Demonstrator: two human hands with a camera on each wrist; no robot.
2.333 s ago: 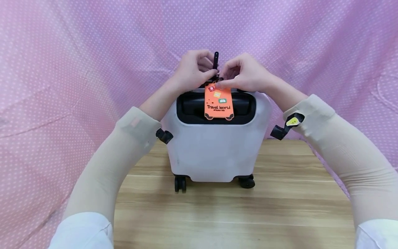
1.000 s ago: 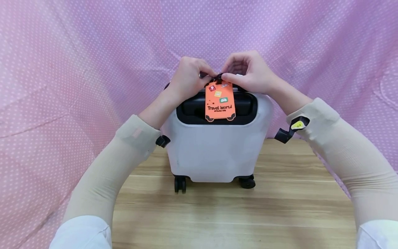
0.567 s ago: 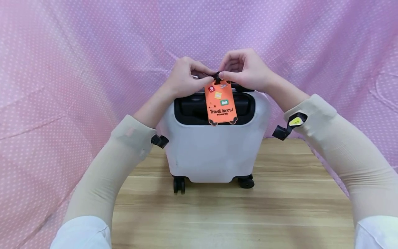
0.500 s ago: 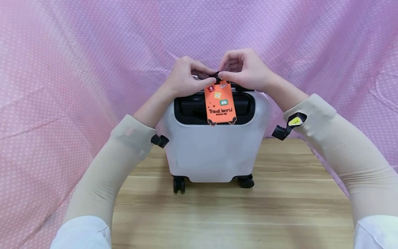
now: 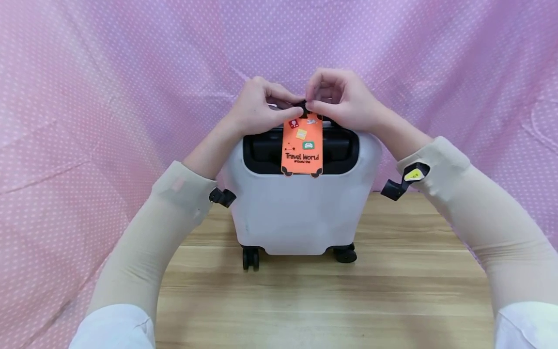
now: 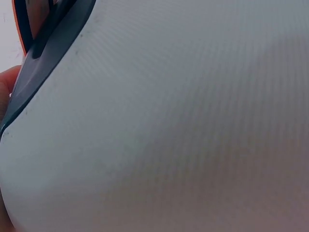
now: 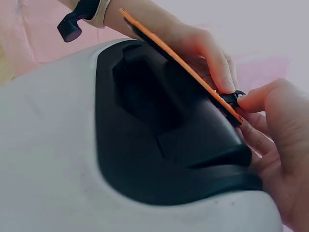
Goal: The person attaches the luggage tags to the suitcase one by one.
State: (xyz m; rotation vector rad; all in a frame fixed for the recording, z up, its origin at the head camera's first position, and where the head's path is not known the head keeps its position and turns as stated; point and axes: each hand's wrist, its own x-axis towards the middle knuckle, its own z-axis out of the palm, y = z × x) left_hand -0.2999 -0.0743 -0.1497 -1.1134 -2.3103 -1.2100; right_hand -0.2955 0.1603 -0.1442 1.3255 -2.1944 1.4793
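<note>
An orange luggage tag (image 5: 302, 150), printed "Travel World", hangs by a black strap (image 5: 303, 108) at the top of a white suitcase (image 5: 296, 213). My left hand (image 5: 257, 109) pinches the strap from the left, its thumb just above the tag. From the other side my right hand (image 5: 346, 99) pinches the strap between thumb and fingertips. The right wrist view shows the tag edge-on (image 7: 174, 55) and the strap's small black buckle (image 7: 232, 98) between both hands' fingertips. Fingers hide most of the strap. The left wrist view is mostly filled by the suitcase shell (image 6: 145, 121).
The suitcase stands upright on its black wheels (image 5: 345, 254) on a wooden table (image 5: 322, 300). Its black handle recess (image 5: 337, 150) lies behind the tag. A pink dotted cloth (image 5: 279, 39) hangs behind and along the sides.
The strap end that stood upright beside the left hand is down between the fingers now. The right hand has risen slightly off the tag's top. The tag hangs lower, lately swinging slightly left.
</note>
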